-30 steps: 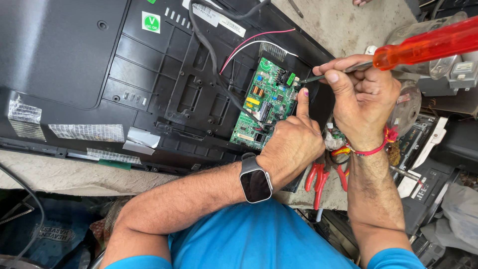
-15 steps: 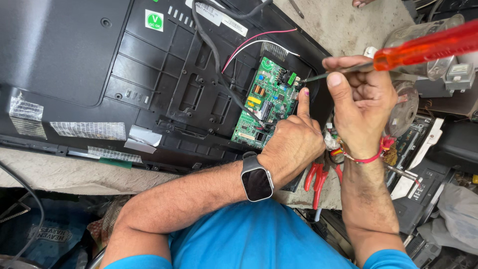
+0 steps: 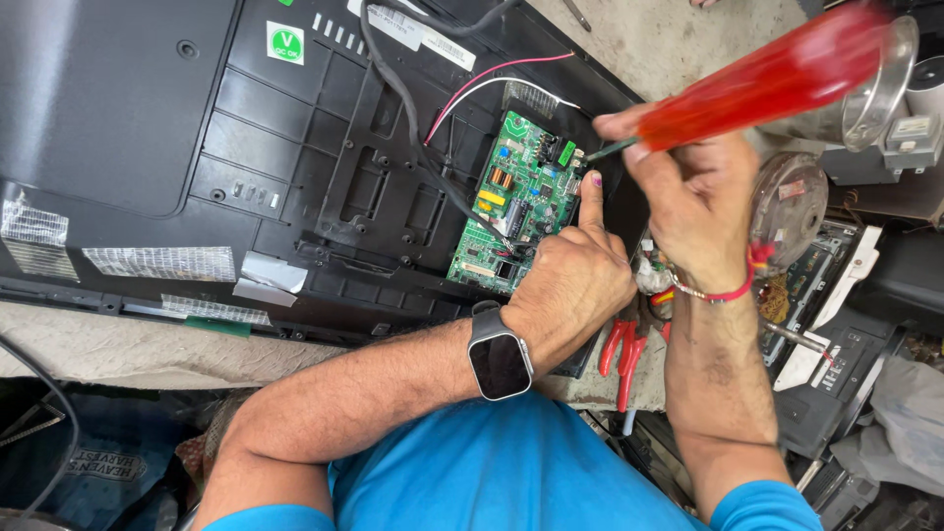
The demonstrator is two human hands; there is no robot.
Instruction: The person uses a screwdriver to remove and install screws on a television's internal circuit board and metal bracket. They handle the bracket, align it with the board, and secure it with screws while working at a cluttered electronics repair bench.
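A green circuit board [image 3: 516, 197] sits in the open back of a black flat-screen set [image 3: 197, 118]. My left hand [image 3: 570, 280], with a smartwatch [image 3: 500, 359] on its wrist, rests in a fist on the board's lower right corner. Its index finger points up along the board's right edge. My right hand [image 3: 693, 206] grips a red-handled screwdriver [image 3: 767, 84]. The screwdriver's thin tip touches the board's upper right edge, just above my left fingertip. A red thread band circles my right wrist.
Red and white wires [image 3: 492, 74] and a thick black cable [image 3: 393, 88] run to the board. Red-handled pliers [image 3: 624, 344] lie below my left hand. Dismantled parts, a round metal piece [image 3: 792, 202] and black panels [image 3: 846, 364] crowd the right side.
The screwdriver's handle has tilted up and toward the camera, and my right hand has turned with it. The tip stays at the board's edge. My left hand has not moved.
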